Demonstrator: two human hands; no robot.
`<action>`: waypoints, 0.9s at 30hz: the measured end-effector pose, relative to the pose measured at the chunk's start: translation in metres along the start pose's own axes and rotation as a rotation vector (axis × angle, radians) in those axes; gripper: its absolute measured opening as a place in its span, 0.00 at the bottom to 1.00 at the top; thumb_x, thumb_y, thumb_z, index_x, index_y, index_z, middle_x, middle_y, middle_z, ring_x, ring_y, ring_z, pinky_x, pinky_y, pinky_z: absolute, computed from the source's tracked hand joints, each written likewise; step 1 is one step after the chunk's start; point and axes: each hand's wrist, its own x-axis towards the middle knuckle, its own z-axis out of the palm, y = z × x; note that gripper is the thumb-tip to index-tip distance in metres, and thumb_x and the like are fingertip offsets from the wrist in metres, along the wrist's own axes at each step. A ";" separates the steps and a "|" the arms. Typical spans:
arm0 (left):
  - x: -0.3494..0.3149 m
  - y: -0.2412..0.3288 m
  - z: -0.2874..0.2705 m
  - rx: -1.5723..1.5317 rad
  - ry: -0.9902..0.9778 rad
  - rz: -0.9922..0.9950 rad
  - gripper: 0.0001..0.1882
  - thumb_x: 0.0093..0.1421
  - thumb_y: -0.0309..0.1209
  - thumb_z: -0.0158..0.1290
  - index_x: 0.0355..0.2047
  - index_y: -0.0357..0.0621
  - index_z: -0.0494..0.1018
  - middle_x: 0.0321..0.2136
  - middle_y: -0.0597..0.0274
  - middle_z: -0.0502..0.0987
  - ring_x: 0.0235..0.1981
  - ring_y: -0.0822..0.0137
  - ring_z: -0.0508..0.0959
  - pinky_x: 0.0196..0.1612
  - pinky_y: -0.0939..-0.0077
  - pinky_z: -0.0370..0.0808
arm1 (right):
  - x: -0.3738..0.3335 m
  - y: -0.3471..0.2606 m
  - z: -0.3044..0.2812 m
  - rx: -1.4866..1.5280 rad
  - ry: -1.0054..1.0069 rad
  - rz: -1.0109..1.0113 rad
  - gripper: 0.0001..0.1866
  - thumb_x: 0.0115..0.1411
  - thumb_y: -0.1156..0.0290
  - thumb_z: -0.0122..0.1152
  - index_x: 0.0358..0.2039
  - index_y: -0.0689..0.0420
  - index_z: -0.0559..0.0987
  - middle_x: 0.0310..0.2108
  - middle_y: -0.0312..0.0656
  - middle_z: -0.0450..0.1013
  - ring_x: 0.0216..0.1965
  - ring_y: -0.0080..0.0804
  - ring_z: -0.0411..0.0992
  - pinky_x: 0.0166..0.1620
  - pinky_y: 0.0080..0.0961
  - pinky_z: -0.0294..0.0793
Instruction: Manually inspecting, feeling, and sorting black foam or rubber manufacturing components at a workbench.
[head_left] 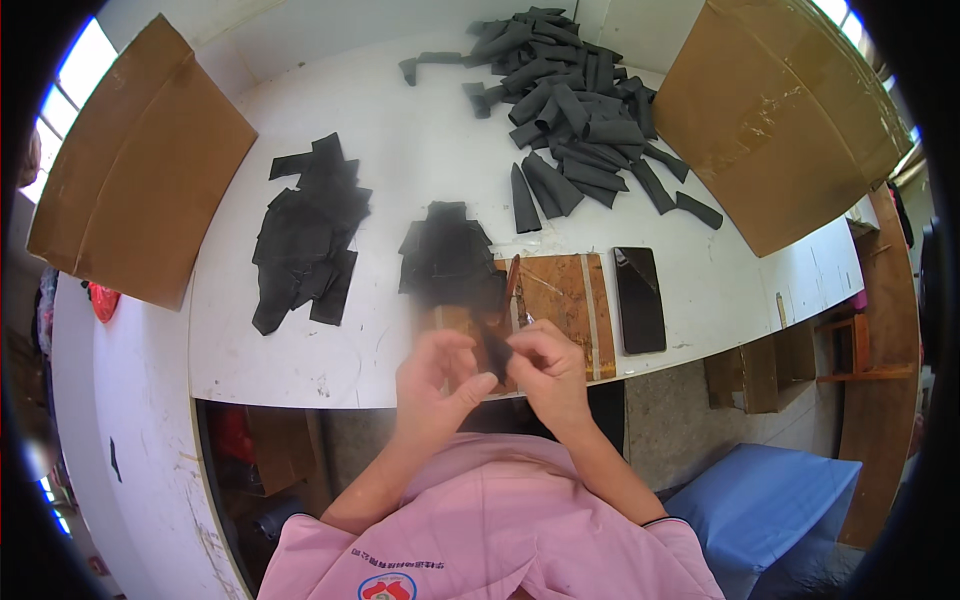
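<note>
Close to the table's front edge, a small black fabric piece (495, 352) hangs between my hands. My right hand (552, 378) pinches it along its right side. On the other side, my left hand (440, 385) is open, its thumb and fingers apart and their tips near the piece. Below them lies a worn brown board (568, 300) with pale strips across it. A slim reddish-brown tool (513, 280) rests at the board's left part. Just beyond my hands, a stack of flat black fabric pieces (446, 250) overlaps the board's left side.
Another pile of flat black pieces (305, 235) lies to the left. Far right is a heap of rolled dark grey pieces (575, 100). A black phone (639, 300) sits right of the board. Cardboard sheets (145, 165) (780, 120) stand at both sides. A blue bag (765, 500) is below right.
</note>
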 end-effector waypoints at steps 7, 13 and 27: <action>-0.002 -0.017 0.013 0.095 0.120 -0.007 0.08 0.50 0.18 0.52 0.32 0.32 0.68 0.30 0.62 0.70 0.27 0.78 0.71 0.29 0.85 0.72 | -0.001 -0.016 0.006 -0.255 0.051 -0.187 0.06 0.43 0.81 0.55 0.25 0.63 0.72 0.23 0.44 0.69 0.22 0.36 0.69 0.24 0.25 0.68; 0.001 -0.034 0.016 0.570 0.318 0.326 0.05 0.52 0.19 0.49 0.31 0.33 0.68 0.22 0.63 0.72 0.19 0.80 0.70 0.21 0.89 0.69 | -0.004 -0.013 0.017 -0.413 0.067 -0.328 0.07 0.44 0.80 0.56 0.27 0.62 0.72 0.24 0.43 0.68 0.22 0.39 0.69 0.24 0.28 0.68; 0.013 0.004 -0.002 -0.254 -0.010 -0.415 0.15 0.45 0.15 0.47 0.36 0.35 0.65 0.18 0.71 0.67 0.13 0.86 0.59 0.15 0.91 0.53 | -0.001 0.002 -0.002 0.776 -0.212 0.564 0.03 0.46 0.80 0.58 0.24 0.61 0.75 0.21 0.31 0.65 0.20 0.15 0.59 0.21 0.14 0.56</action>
